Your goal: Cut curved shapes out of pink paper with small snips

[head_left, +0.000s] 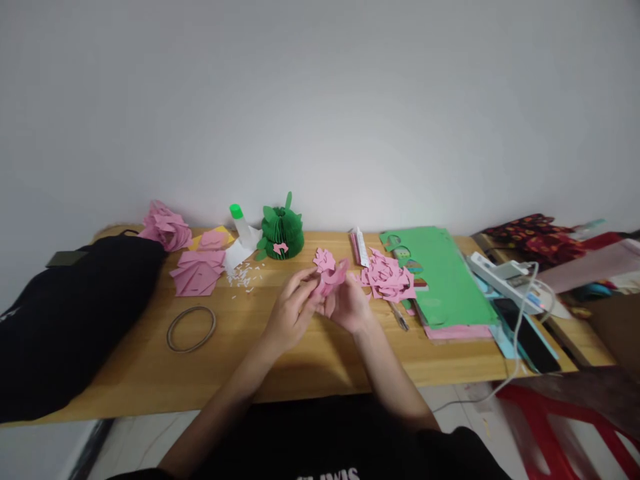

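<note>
Against a plain grey wall (320, 107): wood tabletop (150, 380), back edge at the wall. Landmark = green paper figure (283, 229), fan-folded, near the back edge.

Hands are nearer the person than the figure and a bit right of it. Left hand (289, 315): grip nearly closed, fingers bent onto a curled pink paper piece (331, 281). Right hand (350, 305): grip half-curled around the same piece from the other side, some fingers hidden behind it. Piece sits between the hands, right of the figure and nearer. Can't tell if it touches the wood.

Left of figure: glue stick (243, 225) just beside, white paper scraps (242, 276) nearer, pink sheets (197, 275) further out, black fabric item (75, 320) well apart, covering the left end. Right of figure: pink cutouts (387, 277), then green sheet (447, 280), then phone (525, 333) far right, next to the front edge.

Open room: wood shows nearer than the figure and left of the left hand, with just a tape ring (191, 329) there. Front edge runs under both forearms. Right side tighter: cutouts just beside the right hand, white cable (520, 333) hanging over the front edge. Floor tiles (465, 413) and red stool (540, 427) below, right of figure.
</note>
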Motion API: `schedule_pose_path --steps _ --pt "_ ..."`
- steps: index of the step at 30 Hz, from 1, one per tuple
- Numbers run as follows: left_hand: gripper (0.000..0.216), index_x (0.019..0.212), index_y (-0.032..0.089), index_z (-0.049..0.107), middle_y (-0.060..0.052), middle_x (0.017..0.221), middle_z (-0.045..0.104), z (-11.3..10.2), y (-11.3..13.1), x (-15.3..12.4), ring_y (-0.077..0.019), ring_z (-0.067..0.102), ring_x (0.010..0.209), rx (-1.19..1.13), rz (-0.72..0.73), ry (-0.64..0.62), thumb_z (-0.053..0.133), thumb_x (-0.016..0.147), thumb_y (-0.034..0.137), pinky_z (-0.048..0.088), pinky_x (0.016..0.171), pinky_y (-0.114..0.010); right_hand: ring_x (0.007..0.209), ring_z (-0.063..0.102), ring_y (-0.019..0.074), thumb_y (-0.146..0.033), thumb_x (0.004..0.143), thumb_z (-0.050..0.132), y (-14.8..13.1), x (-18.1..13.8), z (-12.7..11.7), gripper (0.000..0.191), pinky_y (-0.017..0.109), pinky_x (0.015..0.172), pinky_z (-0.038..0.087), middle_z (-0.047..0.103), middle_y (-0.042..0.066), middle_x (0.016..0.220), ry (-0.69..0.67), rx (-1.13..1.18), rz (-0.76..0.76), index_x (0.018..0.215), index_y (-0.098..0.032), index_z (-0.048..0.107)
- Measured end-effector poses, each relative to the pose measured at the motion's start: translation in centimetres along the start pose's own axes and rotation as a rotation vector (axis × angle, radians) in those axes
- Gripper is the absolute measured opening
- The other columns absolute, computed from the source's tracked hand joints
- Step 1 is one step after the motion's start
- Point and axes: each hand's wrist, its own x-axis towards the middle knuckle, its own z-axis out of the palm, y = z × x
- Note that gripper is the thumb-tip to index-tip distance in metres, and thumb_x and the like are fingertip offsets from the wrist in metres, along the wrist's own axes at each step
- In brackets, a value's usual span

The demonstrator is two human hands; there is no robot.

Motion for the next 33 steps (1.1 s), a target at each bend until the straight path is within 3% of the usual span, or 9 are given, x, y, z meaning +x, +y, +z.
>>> schedule_pose_path --steps 6,10,18,24,29,33 --pt "0.017 0.093 0.028 0.078 -0.008 0.118 0.067 -0.2 -0.7 -0.1 -0.0331 0.049 0.118 0.046 -0.048 0.028 0.074 0.077 0.027 0.019 0.115 -0.048 0.061 0.063 0.0154 -0.041 0.101 0.03 0.6 0.0 0.4 0.045 0.027 0.058 0.051 0.071 0.004 0.071 0.013 0.05 -0.005 0.092 -0.017 0.066" --pt "0.027 0.091 0.03 0.078 -0.007 0.113 0.069 -0.4 -1.0 -0.4 -0.0357 0.047 0.119 0.086 -0.061 0.023 0.084 0.064 0.024 0.016 0.115 -0.05 0.063 0.064 0.018 -0.045 0.1 0.028 0.9 0.6 0.1 0.048 0.031 0.06 0.052 0.07 0.004 0.069 0.045 0.054 -0.007 0.092 -0.016 0.065" --pt "0.029 0.103 0.028 0.075 -0.008 0.115 0.067 -0.4 -0.4 0.4 -0.031 0.053 0.113 0.217 -0.017 0.019 0.076 0.074 0.023 0.031 0.106 -0.047 0.054 0.061 0.0163 -0.054 0.1 0.023 1.3 0.7 0.0 0.058 0.027 0.051 0.049 0.063 0.002 0.058 0.154 -0.068 0.067 0.083 -0.017 0.064" --pt "0.029 0.095 0.024 0.073 -0.007 0.108 0.068 -0.2 -0.5 1.0 -0.029 0.055 0.11 0.19 -0.203 -0.166 0.075 0.067 0.017 0.037 0.103 -0.049 0.052 0.062 0.0167 -0.066 0.095 0.026 2.1 1.4 -0.3 0.066 0.024 0.047 0.048 0.059 0.002 0.049 0.235 -0.234 0.116 0.071 -0.016 0.063" --pt "0.025 0.092 0.018 0.065 -0.006 0.096 0.066 -0.6 -1.8 0.9 -0.0241 0.061 0.094 0.095 -0.358 -0.125 0.072 0.071 0.03 0.047 0.091 -0.041 0.051 0.061 0.0182 -0.077 0.088 0.021 2.8 1.4 -1.5 0.077 0.026 0.044 0.046 0.062 0.005 0.055 0.221 -0.388 0.127 0.082 -0.016 0.068" --pt "0.035 0.089 0.018 0.059 -0.006 0.087 0.066 -1.0 -2.8 1.1 -0.0223 0.065 0.085 -0.009 -0.417 -0.078 0.071 0.069 0.044 0.051 0.082 -0.037 0.053 0.059 0.0171 -0.082 0.081 0.032 3.7 0.8 -2.0 0.073 0.025 0.047 0.043 0.062 0.005 0.059 0.207 -0.542 -0.017 0.081 -0.018 0.066"
